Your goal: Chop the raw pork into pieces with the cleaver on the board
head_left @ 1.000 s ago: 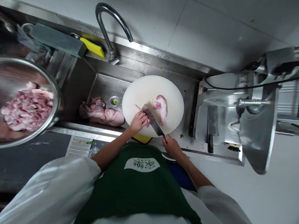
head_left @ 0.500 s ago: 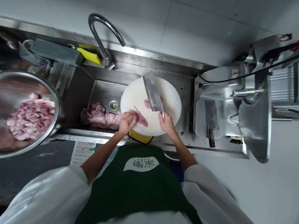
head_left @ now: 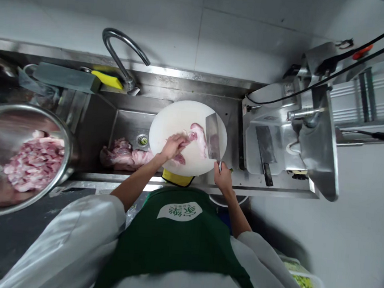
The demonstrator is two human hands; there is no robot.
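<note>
My right hand (head_left: pixel 223 178) grips the handle of a cleaver (head_left: pixel 213 137), its broad blade over the right part of a round white cutting board (head_left: pixel 163 121). To the left of the blade lies a pale pink strip of raw meat (head_left: pixel 199 140). My left hand (head_left: pixel 173 146) is closed with its fingertips on a small piece of meat (head_left: pixel 190 137) at the strip's left side. Another, darker meat piece (head_left: pixel 179 159) lies just below that hand. Larger chunks of raw meat (head_left: pixel 120 153) rest at the board's left, in the sink.
A big steel bowl (head_left: pixel 68 151) with cut meat stands left. Behind the sink (head_left: pixel 96 117) rise a faucet (head_left: pixel 125 39), a grey block (head_left: pixel 63 76) and a yellow cloth (head_left: pixel 106 79). A second cleaver (head_left: pixel 265 146) lies on the slicing machine (head_left: pixel 322 151) at right.
The cleaver has moved right and turned more upright, uncovering the meat strip. My left hand has moved up and right from the board's lower left edge to the meat. The view has shifted slightly.
</note>
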